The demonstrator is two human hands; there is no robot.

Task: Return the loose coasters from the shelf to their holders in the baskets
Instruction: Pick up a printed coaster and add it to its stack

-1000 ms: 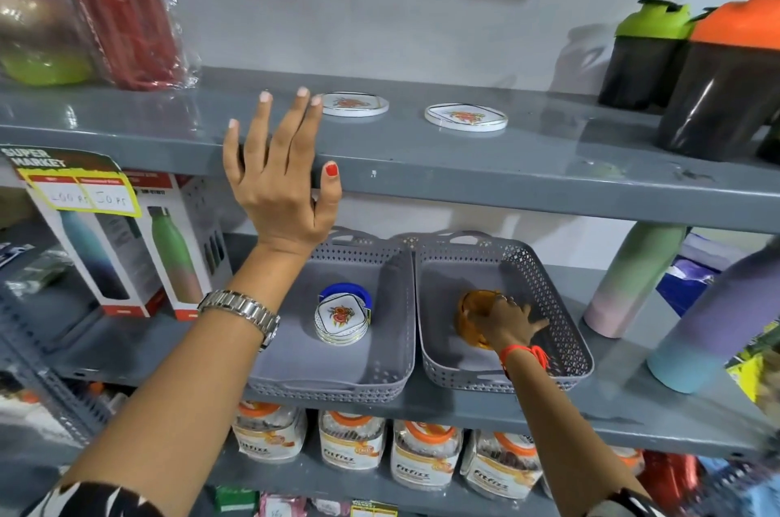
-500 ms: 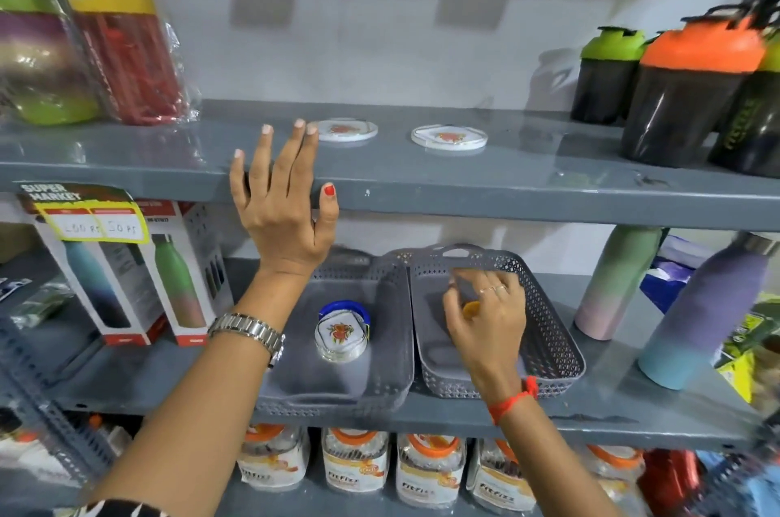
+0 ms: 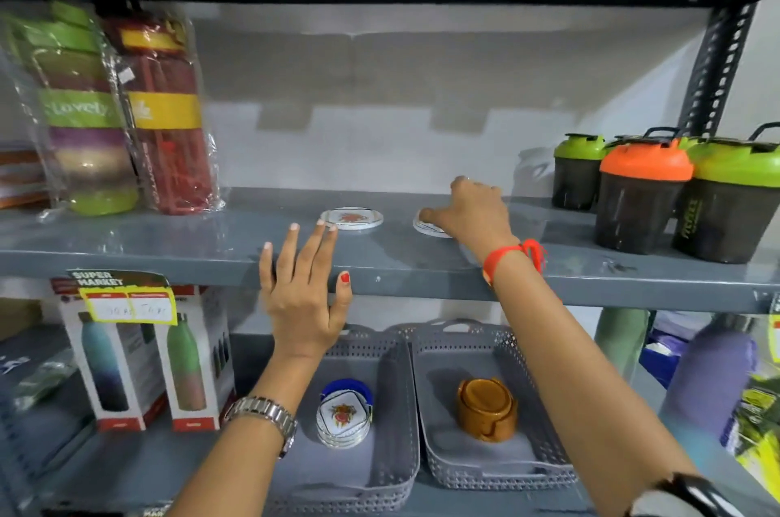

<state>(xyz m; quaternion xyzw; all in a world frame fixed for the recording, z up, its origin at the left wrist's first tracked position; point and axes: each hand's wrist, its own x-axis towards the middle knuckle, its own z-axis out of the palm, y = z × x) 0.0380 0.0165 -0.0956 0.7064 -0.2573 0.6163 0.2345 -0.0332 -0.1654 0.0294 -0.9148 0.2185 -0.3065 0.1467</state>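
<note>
Fingers of my right hand (image 3: pixel 472 212) are curling down over the round white coaster with a red motif (image 3: pixel 428 227) on the grey metal upper shelf (image 3: pixel 169 238), my thumb touching its left edge. I am holding my left hand (image 3: pixel 301 297) spread flat, empty, its fingertips reaching a second matching coaster (image 3: pixel 352 217). Below, I am seeing the blue holder (image 3: pixel 346 390) and amber holder (image 3: pixel 487 409) in two grey perforated baskets (image 3: pixel 553 461).
</note>
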